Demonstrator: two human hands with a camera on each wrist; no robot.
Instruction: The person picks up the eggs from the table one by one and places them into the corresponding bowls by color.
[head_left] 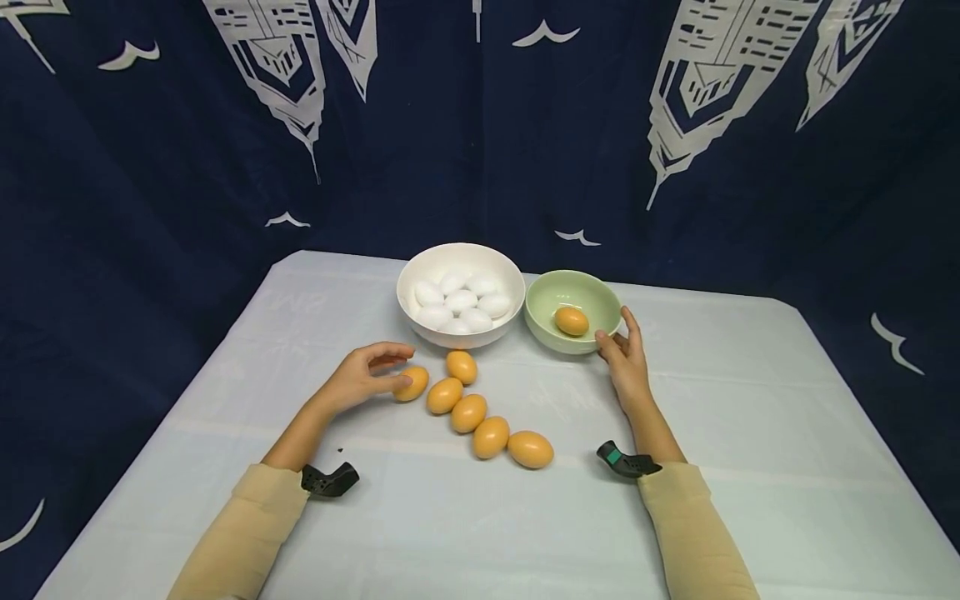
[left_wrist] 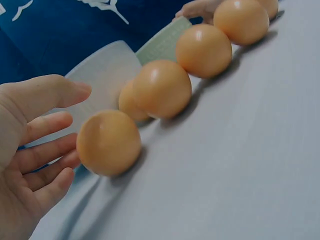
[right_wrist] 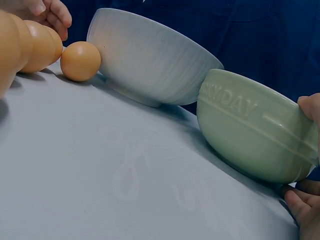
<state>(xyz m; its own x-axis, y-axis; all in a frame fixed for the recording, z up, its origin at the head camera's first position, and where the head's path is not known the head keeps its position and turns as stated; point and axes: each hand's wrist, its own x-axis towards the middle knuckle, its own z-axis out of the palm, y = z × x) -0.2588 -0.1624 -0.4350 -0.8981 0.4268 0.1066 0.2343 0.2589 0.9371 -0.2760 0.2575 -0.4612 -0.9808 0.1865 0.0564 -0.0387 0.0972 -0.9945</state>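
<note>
My left hand (head_left: 366, 377) is at the leftmost brown egg (head_left: 412, 383), its fingers partly spread. In the left wrist view that egg (left_wrist: 109, 143) lies beside the fingertips, and the thumb stands apart from it. My right hand (head_left: 628, 362) holds the right side of a light green bowl (head_left: 551, 337), thumb at the rim and fingers low on the outside. A single brown egg (head_left: 572, 321) lies inside this bowl. In the right wrist view the green bowl (right_wrist: 250, 132) stands on the table, its wall bearing raised letters.
Left of the green bowl, touching or nearly so, stands a white bowl (head_left: 406, 304) with several white eggs (head_left: 461, 302). Several more brown eggs (head_left: 468, 413) form a slanting row on the white-covered table (head_left: 750, 433). Behind hangs a dark blue curtain (head_left: 480, 150).
</note>
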